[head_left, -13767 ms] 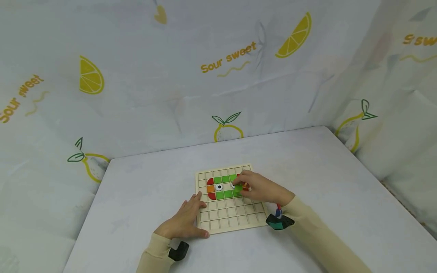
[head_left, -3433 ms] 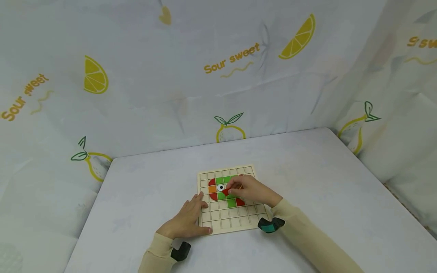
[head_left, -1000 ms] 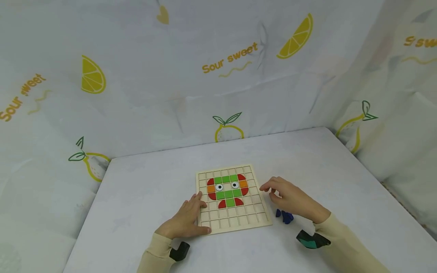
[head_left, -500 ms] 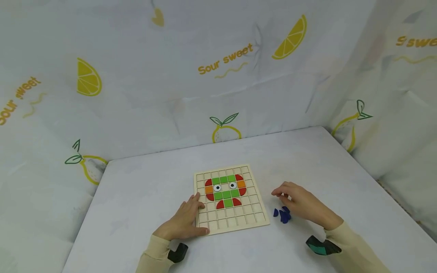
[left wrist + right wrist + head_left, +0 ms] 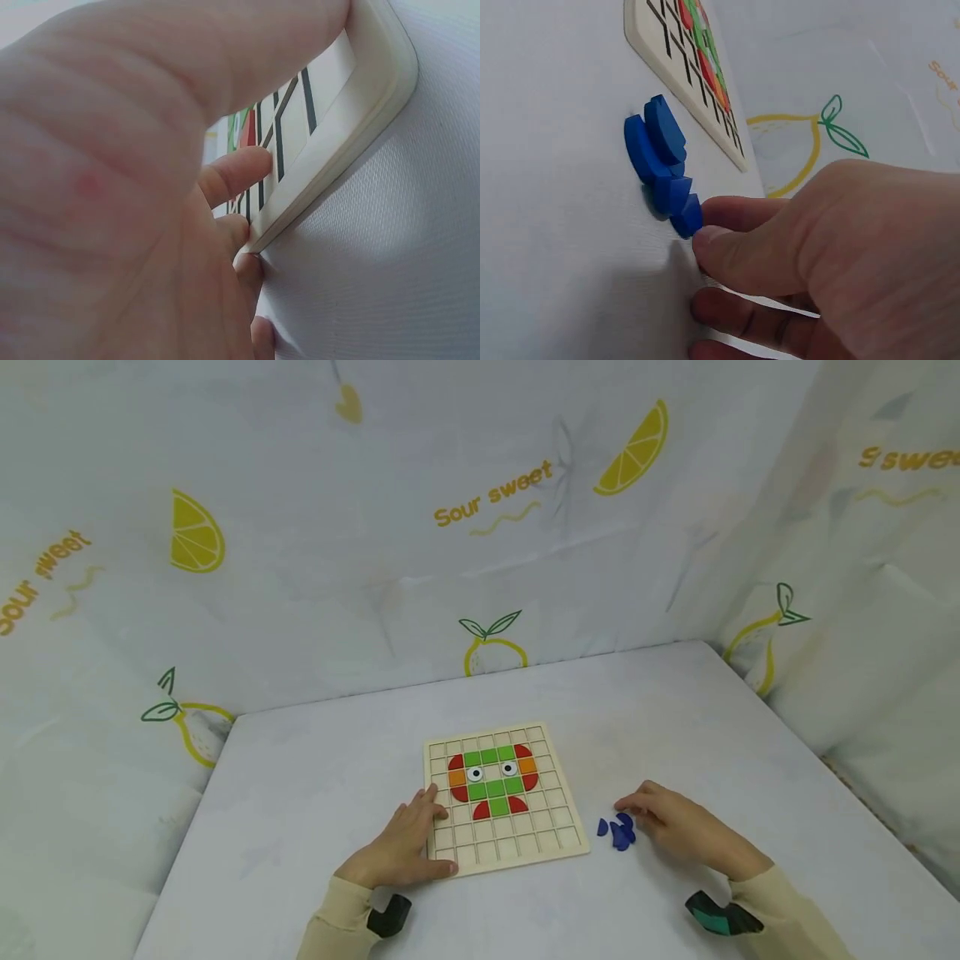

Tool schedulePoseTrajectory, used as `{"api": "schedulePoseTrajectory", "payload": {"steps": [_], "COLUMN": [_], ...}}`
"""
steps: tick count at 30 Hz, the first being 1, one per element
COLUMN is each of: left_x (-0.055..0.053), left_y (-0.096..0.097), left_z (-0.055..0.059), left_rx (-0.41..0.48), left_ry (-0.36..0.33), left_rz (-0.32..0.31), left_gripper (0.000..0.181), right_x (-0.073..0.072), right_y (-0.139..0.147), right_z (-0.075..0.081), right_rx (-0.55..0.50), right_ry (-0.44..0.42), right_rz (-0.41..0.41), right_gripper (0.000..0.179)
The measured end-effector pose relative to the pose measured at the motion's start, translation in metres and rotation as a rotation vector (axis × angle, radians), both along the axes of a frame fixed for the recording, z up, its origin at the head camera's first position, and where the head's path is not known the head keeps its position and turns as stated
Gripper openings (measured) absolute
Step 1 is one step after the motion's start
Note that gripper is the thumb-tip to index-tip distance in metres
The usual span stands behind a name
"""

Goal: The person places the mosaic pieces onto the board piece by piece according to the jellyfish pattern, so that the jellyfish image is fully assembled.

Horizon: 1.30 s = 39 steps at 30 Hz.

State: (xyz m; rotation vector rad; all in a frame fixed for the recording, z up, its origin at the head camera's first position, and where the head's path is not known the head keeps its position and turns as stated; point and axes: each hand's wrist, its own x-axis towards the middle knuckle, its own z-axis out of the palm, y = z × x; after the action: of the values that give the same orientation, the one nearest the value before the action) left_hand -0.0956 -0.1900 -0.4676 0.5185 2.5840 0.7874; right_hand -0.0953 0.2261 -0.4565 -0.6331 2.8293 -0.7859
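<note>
A square wooden grid board [image 5: 506, 847] carries red, green and orange tiles and two eye discs [image 5: 475, 773] that form a face-like pattern. My left hand [image 5: 401, 852] rests along the board's left edge, fingers spread and thumb at the near corner. Right of the board lies a small cluster of dark blue, round-edged puzzle pieces [image 5: 620, 837], partly overlapping. My right hand [image 5: 686, 831] is at the cluster's far right side. In the right wrist view, its thumb [image 5: 724, 251] and index finger pinch the edge of one blue piece [image 5: 686, 217]. The other fingers hang loosely curled.
One blue piece [image 5: 602, 827] lies a little apart, between the cluster and the board. The white table [image 5: 300, 777] ends at a white curtain [image 5: 337, 568] printed with lemons, behind and to the right.
Since several seconds ago the right hand has left the board, where a lower row of red and green tiles now lies. Lately it moved right and down to the blue pieces. The left hand stayed.
</note>
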Motion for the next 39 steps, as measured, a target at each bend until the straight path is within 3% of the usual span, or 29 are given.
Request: {"api": "schedulePoseTrajectory", "payload": {"steps": [7,12,17,21,25,31,39], "left_x": [0.001,-0.001,-0.002,0.005,0.018,0.036,0.041], "left_y": [-0.002,-0.003,-0.005,-0.005,-0.006,-0.005,-0.004], "left_z": [-0.001,-0.003,-0.008,-0.012,-0.018,-0.022,-0.023], "left_rx": [0.014,0.006,0.029,0.050,0.036,0.065,0.102], "left_ry": [0.002,0.005,0.024,0.046,0.112,0.169,0.182], "left_rz": [-0.011,-0.005,0.011,0.059,0.086,0.149,0.179], "left_gripper": [0.064,0.063,0.063,0.068,0.073,0.073,0.071], "right_x": [0.008,0.006,0.003,0.002,0.000,-0.012,-0.042], "right_y": [-0.003,-0.004,-0.003,-0.001,0.003,-0.006,-0.045], "right_z": [-0.009,-0.008,-0.009,-0.012,-0.012,0.004,0.038], "right_rx": [-0.002,-0.013,-0.080,-0.118,-0.160,-0.241,-0.347], "right_ry": [-0.022,0.025,-0.003,-0.007,-0.052,-0.104,-0.179], "right_rz": [-0.072,-0.058,-0.058,-0.055,-0.080,-0.093,0.008], "right_gripper": [0.027,0.026,0.024,0.019,0.009,0.008,0.011]}}
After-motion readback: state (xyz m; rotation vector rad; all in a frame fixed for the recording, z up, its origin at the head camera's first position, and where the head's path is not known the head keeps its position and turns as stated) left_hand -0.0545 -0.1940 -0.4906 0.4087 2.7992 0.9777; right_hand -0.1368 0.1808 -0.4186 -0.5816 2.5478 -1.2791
